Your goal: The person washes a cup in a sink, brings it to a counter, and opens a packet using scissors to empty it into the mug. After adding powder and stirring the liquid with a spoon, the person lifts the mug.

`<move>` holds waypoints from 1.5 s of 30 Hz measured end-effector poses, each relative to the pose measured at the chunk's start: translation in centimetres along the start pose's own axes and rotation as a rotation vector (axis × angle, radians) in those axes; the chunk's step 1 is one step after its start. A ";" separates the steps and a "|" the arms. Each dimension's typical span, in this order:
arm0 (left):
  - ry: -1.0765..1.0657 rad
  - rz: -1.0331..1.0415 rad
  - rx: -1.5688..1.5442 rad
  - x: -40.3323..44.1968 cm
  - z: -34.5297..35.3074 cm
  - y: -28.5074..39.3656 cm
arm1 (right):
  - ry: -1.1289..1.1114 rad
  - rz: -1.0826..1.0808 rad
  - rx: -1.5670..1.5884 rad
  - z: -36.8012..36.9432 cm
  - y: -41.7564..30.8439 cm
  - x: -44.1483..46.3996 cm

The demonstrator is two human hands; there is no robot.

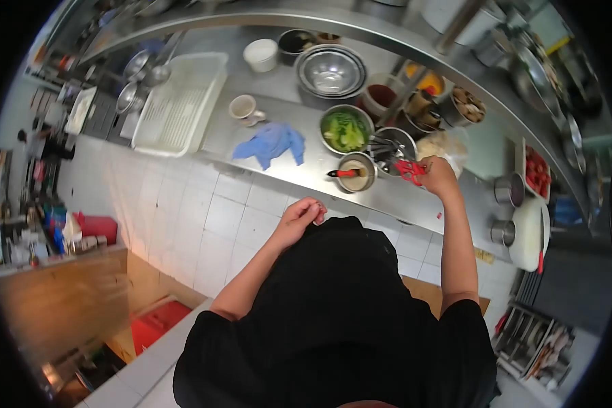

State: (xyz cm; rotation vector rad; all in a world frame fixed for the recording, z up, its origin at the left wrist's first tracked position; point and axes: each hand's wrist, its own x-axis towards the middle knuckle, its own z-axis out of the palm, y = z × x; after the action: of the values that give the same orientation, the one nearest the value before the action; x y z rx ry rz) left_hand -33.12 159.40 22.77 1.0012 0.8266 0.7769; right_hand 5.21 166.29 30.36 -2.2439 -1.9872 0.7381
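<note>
Hanging beside the black shirt (340,279), the left hand (304,215) has loosely curled fingers; whether they hold anything I cannot tell. The right hand (436,174) is nearer the red scissors (410,172), its fingers pinching them; they extend left from its fingertips, long axis roughly left to right. Just beyond sits a utensil bowl (407,139); farther left, a greens bowl (324,138).

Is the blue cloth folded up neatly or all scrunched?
Scrunched: the blue cloth lies in a loose, wrinkled heap on the counter, with uneven edges.
</note>
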 end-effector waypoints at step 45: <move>0.151 0.068 -0.130 -0.2 0.7 1.9 | 0.762 0.396 0.184 19.1 18.9 -8.8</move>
State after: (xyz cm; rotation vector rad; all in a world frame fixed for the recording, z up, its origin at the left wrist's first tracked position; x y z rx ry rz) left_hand -32.96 159.58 24.80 0.8661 0.8632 0.9609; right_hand 14.78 149.56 9.64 -2.3224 -1.1038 0.0296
